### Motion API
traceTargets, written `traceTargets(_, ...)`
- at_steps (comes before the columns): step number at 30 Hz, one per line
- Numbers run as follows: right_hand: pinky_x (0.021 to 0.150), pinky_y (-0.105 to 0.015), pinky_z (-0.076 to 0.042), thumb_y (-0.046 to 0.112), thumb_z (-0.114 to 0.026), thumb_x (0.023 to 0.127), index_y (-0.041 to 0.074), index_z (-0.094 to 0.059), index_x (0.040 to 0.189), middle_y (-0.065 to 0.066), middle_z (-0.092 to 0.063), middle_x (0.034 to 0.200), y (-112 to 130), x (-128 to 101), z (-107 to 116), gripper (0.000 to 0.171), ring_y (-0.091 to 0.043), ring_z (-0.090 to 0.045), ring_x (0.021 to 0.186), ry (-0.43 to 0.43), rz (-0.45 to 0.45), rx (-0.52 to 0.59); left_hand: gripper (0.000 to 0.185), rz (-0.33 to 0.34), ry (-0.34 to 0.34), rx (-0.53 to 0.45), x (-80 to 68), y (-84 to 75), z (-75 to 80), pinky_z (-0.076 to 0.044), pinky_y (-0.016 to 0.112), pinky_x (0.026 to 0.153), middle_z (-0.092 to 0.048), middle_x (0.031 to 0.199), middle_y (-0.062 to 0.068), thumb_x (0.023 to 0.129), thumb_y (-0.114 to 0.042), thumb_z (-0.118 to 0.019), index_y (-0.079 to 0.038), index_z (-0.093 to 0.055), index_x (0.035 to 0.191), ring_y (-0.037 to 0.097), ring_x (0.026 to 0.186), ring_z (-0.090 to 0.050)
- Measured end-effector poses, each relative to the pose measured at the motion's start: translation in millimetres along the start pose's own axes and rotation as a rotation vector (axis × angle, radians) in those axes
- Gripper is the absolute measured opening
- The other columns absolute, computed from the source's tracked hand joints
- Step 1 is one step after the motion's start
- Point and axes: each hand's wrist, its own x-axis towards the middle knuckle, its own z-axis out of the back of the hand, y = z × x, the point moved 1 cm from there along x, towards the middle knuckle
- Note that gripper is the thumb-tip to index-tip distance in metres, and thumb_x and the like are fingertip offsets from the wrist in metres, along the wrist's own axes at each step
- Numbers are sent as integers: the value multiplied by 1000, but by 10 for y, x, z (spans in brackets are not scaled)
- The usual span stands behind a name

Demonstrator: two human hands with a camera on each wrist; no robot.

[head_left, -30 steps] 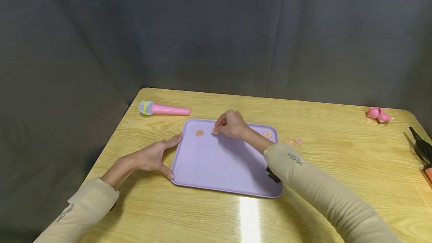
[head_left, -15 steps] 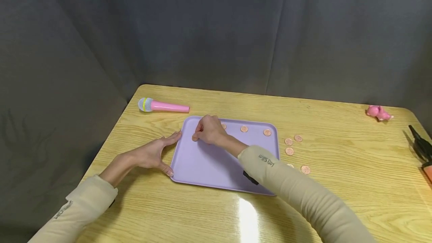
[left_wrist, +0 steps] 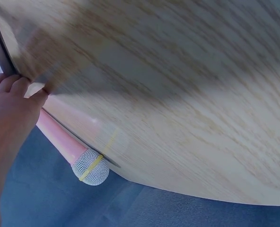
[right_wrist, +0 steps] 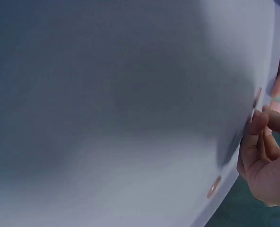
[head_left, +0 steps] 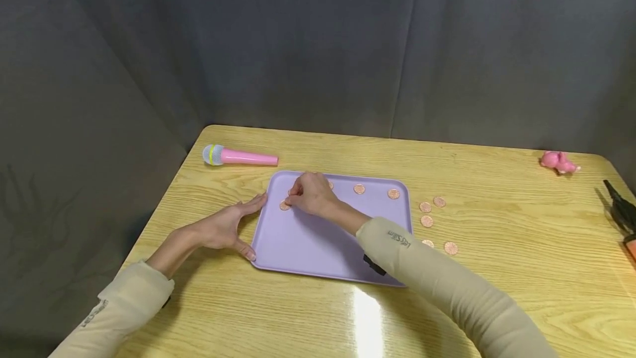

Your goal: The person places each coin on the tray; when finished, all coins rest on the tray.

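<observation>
A lavender tray [head_left: 323,247] lies on the wooden table. My left hand [head_left: 223,229] is spread along the tray's left edge, fingers touching the back of it and thumb at the front corner. In the left wrist view, the left hand [left_wrist: 10,101] shows only in part. My right hand [head_left: 313,194] is over the tray's back left, thumb and fingers pinching the right edge of a copper-coloured coin [head_left: 285,205]. That coin [right_wrist: 257,98] appears right at the curled fingertips of the right hand [right_wrist: 267,156] in the right wrist view. Another coin behind is mostly hidden by the fingers.
Along the tray's back lie more coins, one at the right [head_left: 393,194]. Several loose coins are right of the tray, including a front one [head_left: 451,248]. A pink toy microphone [head_left: 240,156], a small pink figure [head_left: 558,162] and a black-and-orange object [head_left: 623,211] lie farther out.
My right hand has moved left and slightly forward with a coin, which now lies flat near the tray's left side. The left hand stays at the tray edge.
</observation>
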Motion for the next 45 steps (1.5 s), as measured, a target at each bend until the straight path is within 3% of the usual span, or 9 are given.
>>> traceTargets(4, 58, -21, -45, 14, -77, 83, 7, -73, 77, 4, -68, 67, -148, -194, 271, 10, -7, -56, 61, -10, 44, 38, 128, 8, 5, -7, 18, -7, -62, -10, 55, 116, -8, 160, 16, 58, -38, -91, -5, -15, 155, 38, 146, -9)
traceTargets(8, 58, -24, -48, 16, -74, 85, 8, -74, 81, 3, -69, 71, -393, -411, 731, 9, -9, -60, 63, -34, 37, 25, 129, 29, -4, -14, -3, -13, -60, -10, 57, 116, -8, 161, 15, 57, -38, -91, -7, -14, 156, 40, 145, -8)
traceTargets(13, 55, -25, -46, 16, -71, 88, 6, -74, 85, -4, -71, 75, -865, -733, 1286, 11, -17, -62, 64, -114, -70, 11, 130, 40, -12, -10, -20, -4, -10, -11, 57, 116, -9, 161, 14, 57, -39, -91, -8, -14, 156, 41, 145, -9)
traceTargets(18, 51, -24, -46, 16, -68, 91, 4, -73, 88, -9, -70, 78, -1207, -1091, 1589, 14, -16, -59, 62, -160, -147, -18, 129, 30, -6, -6, -21, -4, 6, -11, 58, 115, -9, 161, 14, 58, -41, -91, -7, -14, 156, 42, 145, -9)
traceTargets(23, 48, -23, -44, 17, -69, 91, 4, -72, 88, -7, -69, 73, -1361, -1348, 1682, 14, -14, -56, 59, -149, -162, -42, 127, 14, -10, -2, -15, -19, 3, -10, 58, 115, -10, 161, 16, 59, -38, -91, -3, -15, 155, 42, 144, -10)
traceTargets(28, 48, -24, -42, 15, -71, 88, 5, -72, 85, 0, -66, 70, -1448, -1462, 1703, 11, -15, -56, 59, -173, -140, -87, 128, 13, -4, 1, -10, -29, 1, -10, 58, 115, -9, 161, 16, 59, -38, -91, -2, -15, 155, 40, 145, -10)
traceTargets(38, 54, -25, -50, 19, -72, 89, -3, -65, 103, -16, -66, 94, -1622, -1388, 1637, 27, -23, -66, 73, -170, -182, -35, 127, 14, -9, 8, -32, -14, 13, -10, 58, 115, -10, 161, 16, 59, -38, -91, -2, -15, 155, 40, 145, -10)
traceTargets(45, 60, -30, -47, 11, -75, 85, -1, -68, 93, -8, -68, 82, -1726, -1367, 1523, 16, -17, -58, 70, -140, -106, -144, 129, 24, -2, 10, -9, -18, 9, -11, 57, 116, -9, 161, 14, 58, -40, -91, -5, -14, 156, 39, 145, -10)
